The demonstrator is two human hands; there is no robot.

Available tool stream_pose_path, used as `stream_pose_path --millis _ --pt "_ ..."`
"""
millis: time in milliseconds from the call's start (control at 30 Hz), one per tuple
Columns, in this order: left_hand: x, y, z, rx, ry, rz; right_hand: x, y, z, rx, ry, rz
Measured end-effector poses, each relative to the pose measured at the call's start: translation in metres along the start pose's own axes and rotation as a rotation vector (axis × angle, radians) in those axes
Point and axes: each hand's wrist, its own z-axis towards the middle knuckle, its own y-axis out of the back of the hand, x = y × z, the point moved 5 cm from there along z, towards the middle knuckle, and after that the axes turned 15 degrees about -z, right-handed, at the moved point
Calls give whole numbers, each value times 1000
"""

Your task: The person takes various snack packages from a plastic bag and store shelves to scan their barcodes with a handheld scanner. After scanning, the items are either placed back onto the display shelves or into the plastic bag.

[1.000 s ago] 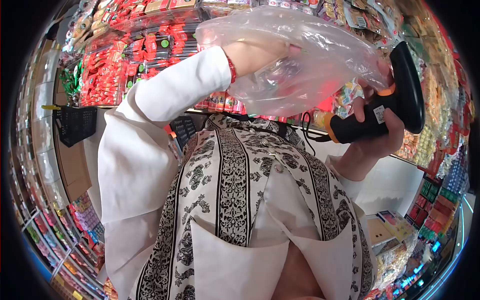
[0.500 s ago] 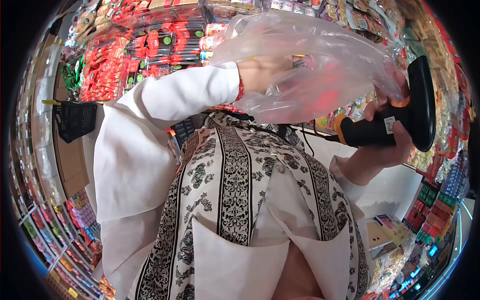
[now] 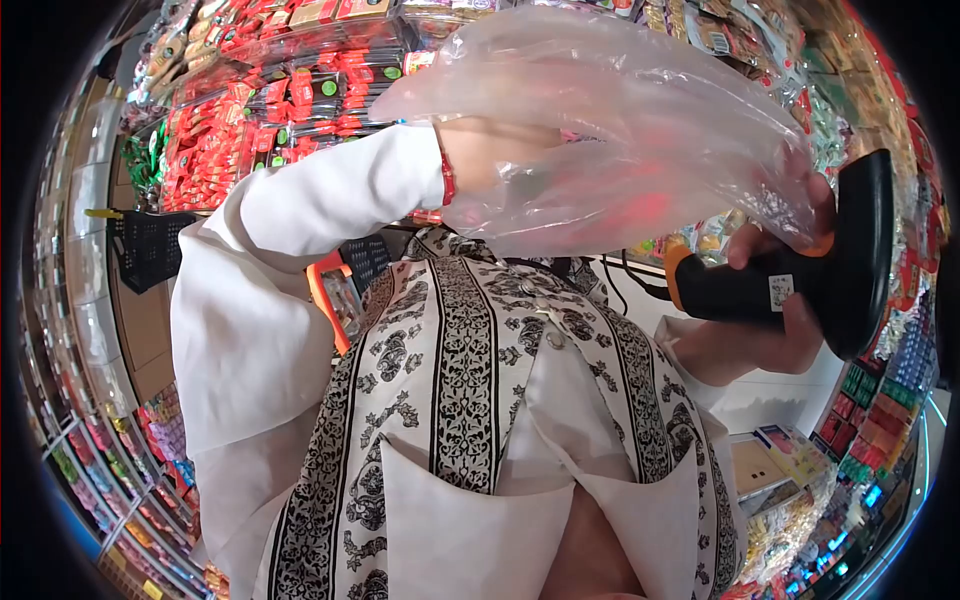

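Right hand [image 3: 765, 348]: a black scanner [image 3: 852, 280] is gripped by the curled fingers; one end of the clear plastic bag [image 3: 640, 110] is bunched against their tips.
Sticker: a white label [image 3: 781, 293] is carried on the scanner between the right fingers; its small dark print cannot be read.
Trim and cable: orange trim is seen at the scanner's handle end, and a black cable [image 3: 640, 285] is looped just beside it, toward the body from the right fingers.
Left hand [image 3: 495, 152]: the fingers are veiled by the bag's film, so whether anything is held cannot be told.
Bag: it is stretched between both sets of fingers; a red patch is seen through it, with no readable lettering.
Wrist: a red bracelet [image 3: 448, 182] is worn just behind the left fingers.
Packs: beyond the left fingers, red packs [image 3: 205, 168] are stacked, and round green marks are borne by dark packs [image 3: 315, 88]; their wording is too blurred to read.
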Motion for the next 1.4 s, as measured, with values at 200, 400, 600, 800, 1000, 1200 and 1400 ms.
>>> stream_pose_path --millis 200,400,600,800,1000,1200,1400 --pt "-6 -11 -15 -10 24 2 10 -1 -2 94 50 -152" --pt "-4 -24 -52 -19 65 -2 -10 28 6 371 45 -39" --pt "32 -24 -64 -39 96 13 2 40 -2 581 -85 -135" --pt "43 -28 -17 -69 148 31 -7 -4 -19 302 -95 -133" --pt "68 -30 -18 -69 163 42 -9 -1 -27 120 -206 8" --pt "114 -42 -12 -85 180 -7 -14 -6 -30 102 -252 20" --pt "70 -15 -29 -131 329 -179 -25 -5 -34 196 -299 -28"
